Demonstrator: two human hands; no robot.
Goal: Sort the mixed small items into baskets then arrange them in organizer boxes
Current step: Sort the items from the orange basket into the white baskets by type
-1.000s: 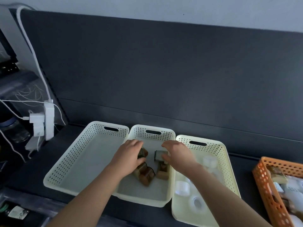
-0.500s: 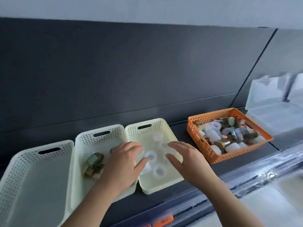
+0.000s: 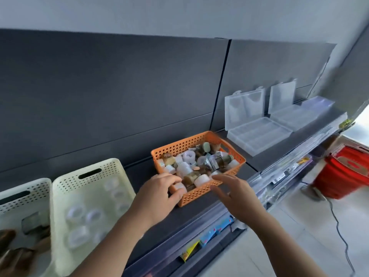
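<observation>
1. The fingers [image 3: 173, 177] of our left hand [image 3: 157, 193] curl over the near-left corner of the orange basket [image 3: 180, 145]. A white roll [image 3: 180, 186] lies between fingertips and thumb. We cannot tell whether they have closed on it or only bracket it.
2. The fingers [image 3: 221, 177] of our right hand [image 3: 237, 196] are spread and relaxed, holding nothing, just beside the orange basket's near rim.
3. We judge this to be the sorting step. The mixed items [image 3: 207, 160] are heaped in the orange basket, so much remains.
4. The next move calls for a firm pinch on that one roll and a lift clear of its neighbours and the rim. It then goes left of the orange basket to the cream basket [image 3: 87, 167] holding white rolls. Brown pieces lie in the second cream basket [image 3: 26, 186], farther left.
5. The orange basket sits flat. Its long axis seems to run from our left hand's corner away to the right. Its slotted end points toward the open organizer boxes [image 3: 257, 134] beyond. The roll's own axis is too blurred to call.
</observation>
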